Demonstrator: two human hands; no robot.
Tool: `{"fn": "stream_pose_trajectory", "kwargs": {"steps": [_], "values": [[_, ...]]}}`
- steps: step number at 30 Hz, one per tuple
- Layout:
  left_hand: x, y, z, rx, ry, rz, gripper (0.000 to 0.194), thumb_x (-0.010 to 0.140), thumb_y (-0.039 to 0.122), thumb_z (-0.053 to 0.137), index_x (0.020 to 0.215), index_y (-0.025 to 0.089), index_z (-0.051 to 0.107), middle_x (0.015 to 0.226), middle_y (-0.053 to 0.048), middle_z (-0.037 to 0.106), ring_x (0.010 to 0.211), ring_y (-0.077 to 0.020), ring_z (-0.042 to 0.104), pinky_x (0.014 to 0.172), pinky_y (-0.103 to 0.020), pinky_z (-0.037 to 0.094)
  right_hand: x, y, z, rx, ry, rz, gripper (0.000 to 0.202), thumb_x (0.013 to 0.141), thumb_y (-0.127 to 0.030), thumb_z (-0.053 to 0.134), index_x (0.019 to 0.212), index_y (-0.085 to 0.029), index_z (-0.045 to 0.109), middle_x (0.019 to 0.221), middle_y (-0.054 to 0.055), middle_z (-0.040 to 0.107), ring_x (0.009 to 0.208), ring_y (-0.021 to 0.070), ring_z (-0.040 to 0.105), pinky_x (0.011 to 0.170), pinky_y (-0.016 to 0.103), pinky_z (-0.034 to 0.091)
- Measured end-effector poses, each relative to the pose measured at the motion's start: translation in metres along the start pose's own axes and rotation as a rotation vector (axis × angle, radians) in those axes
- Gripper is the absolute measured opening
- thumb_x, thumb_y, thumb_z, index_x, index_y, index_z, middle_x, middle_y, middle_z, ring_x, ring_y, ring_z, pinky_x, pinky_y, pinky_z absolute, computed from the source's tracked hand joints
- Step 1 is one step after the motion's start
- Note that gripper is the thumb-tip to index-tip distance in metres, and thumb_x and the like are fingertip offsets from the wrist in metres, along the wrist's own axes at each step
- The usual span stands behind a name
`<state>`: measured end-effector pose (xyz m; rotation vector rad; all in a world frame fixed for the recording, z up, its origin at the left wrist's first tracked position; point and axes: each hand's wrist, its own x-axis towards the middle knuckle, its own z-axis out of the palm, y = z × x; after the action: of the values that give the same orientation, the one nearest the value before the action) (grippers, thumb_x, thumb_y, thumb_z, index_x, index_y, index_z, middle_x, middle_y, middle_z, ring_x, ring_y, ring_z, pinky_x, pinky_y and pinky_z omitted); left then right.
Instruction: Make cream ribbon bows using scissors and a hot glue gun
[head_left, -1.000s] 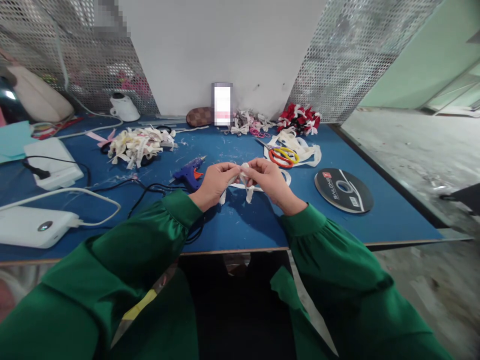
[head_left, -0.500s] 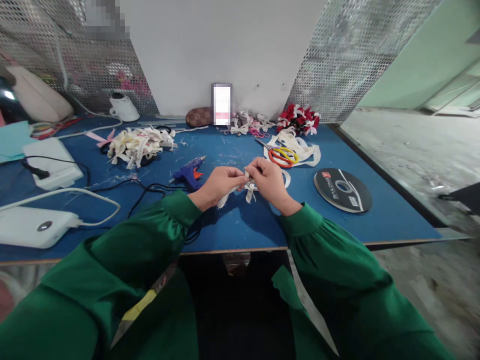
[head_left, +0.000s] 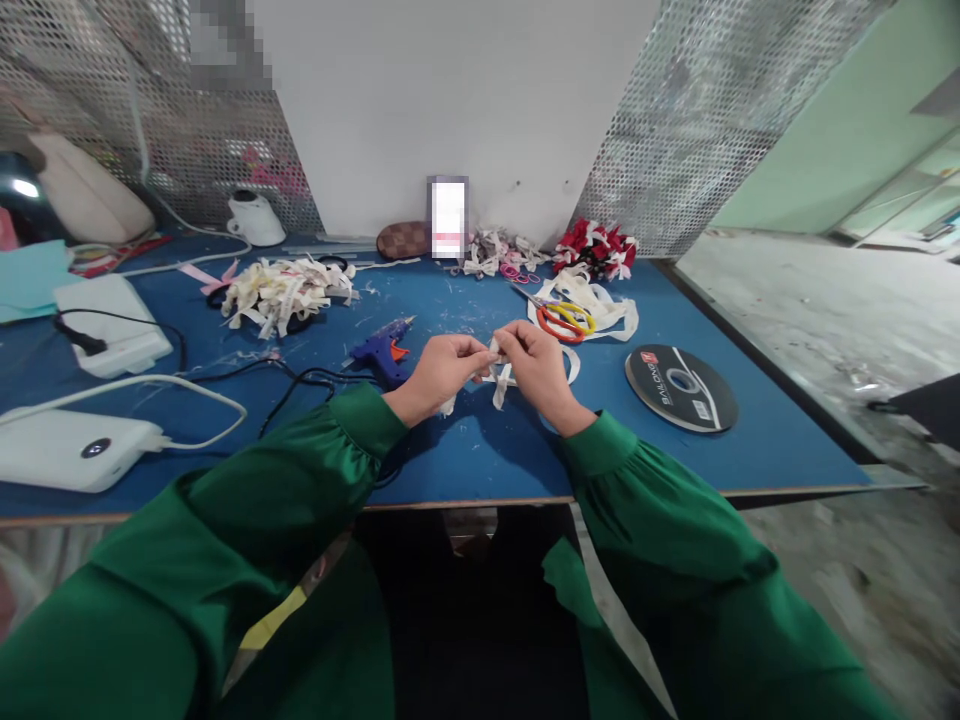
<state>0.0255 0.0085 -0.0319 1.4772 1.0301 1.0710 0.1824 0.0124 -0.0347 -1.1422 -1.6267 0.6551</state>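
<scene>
Both hands meet over the middle of the blue table, pinching a white ribbon (head_left: 500,387) between them. My left hand (head_left: 444,374) is closed, its thumb and forefinger on the ribbon, and a short ribbon end shows below it. My right hand (head_left: 536,366) is closed too, fingertips gripping the ribbon right beside the left thumb. Part of the ribbon hangs down between the hands, while a loop of it curves out past the right hand. The fingers hide the pinched part. A blue glue gun (head_left: 384,350) lies just left of my left hand.
Orange-and-yellow scissors (head_left: 564,320) lie on loose white ribbon (head_left: 616,310) behind my right hand. A black ribbon spool (head_left: 681,388) lies to the right. Piled ribbon pieces (head_left: 281,292), cables and a white power bank (head_left: 82,450) occupy the left. A phone (head_left: 448,215) stands at the back.
The view has shifted slightly. Both hands stay pinched together on the ribbon; the ribbon end below my left hand shows less than before.
</scene>
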Motion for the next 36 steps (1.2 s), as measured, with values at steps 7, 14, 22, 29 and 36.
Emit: {"fn": "stream_pose_trajectory", "kwargs": {"steps": [7, 14, 22, 29, 36], "values": [[-0.0002, -0.0019, -0.0001, 0.007, 0.079, -0.005, 0.029, 0.072, 0.043, 0.076, 0.064, 0.016, 0.069, 0.061, -0.002, 0.065, 0.058, -0.0125, 0.057, 0.062, -0.026, 0.045, 0.0015, 0.0025, -0.0018, 0.076, -0.084, 0.091, 0.024, 0.081, -0.037, 0.064, 0.065, -0.020, 0.060, 0.057, -0.003, 0.053, 0.057, 0.0123, 0.046, 0.056, 0.027, 0.034], [0.0015, 0.0010, -0.0017, -0.111, 0.087, -0.120, 0.030, 0.067, 0.042, 0.080, 0.070, 0.014, 0.072, 0.063, -0.002, 0.064, 0.057, -0.0112, 0.055, 0.061, -0.026, 0.045, 0.0059, 0.0072, -0.0053, 0.129, 0.008, 0.128, 0.025, 0.082, -0.038, 0.064, 0.064, -0.020, 0.060, 0.059, -0.002, 0.056, 0.058, 0.0124, 0.048, 0.058, 0.028, 0.039], [0.0017, 0.0023, -0.0006, -0.139, 0.105, -0.116, 0.031, 0.063, 0.041, 0.084, 0.073, 0.014, 0.073, 0.067, -0.002, 0.067, 0.061, -0.0111, 0.055, 0.065, -0.026, 0.046, 0.0060, 0.0038, -0.0077, 0.121, -0.011, 0.116, 0.018, 0.079, -0.032, 0.068, 0.066, -0.019, 0.065, 0.057, -0.002, 0.059, 0.057, 0.0129, 0.049, 0.057, 0.028, 0.037], [0.0013, 0.0018, -0.0033, -0.374, 0.096, -0.316, 0.041, 0.068, 0.053, 0.081, 0.076, 0.013, 0.074, 0.069, -0.005, 0.067, 0.063, -0.0130, 0.060, 0.066, -0.028, 0.047, 0.0077, 0.0050, -0.0102, 0.160, 0.054, 0.097, 0.018, 0.080, -0.032, 0.067, 0.067, -0.019, 0.065, 0.059, -0.002, 0.059, 0.057, 0.0124, 0.048, 0.057, 0.028, 0.037], [0.0016, 0.0025, -0.0029, -0.437, 0.143, -0.343, 0.032, 0.060, 0.038, 0.088, 0.071, 0.015, 0.068, 0.069, -0.002, 0.065, 0.063, -0.0104, 0.059, 0.066, -0.025, 0.048, 0.0058, 0.0003, -0.0097, 0.140, -0.024, 0.102, 0.009, 0.076, -0.029, 0.069, 0.078, -0.020, 0.069, 0.067, -0.002, 0.061, 0.060, 0.0118, 0.046, 0.057, 0.027, 0.036]]}}
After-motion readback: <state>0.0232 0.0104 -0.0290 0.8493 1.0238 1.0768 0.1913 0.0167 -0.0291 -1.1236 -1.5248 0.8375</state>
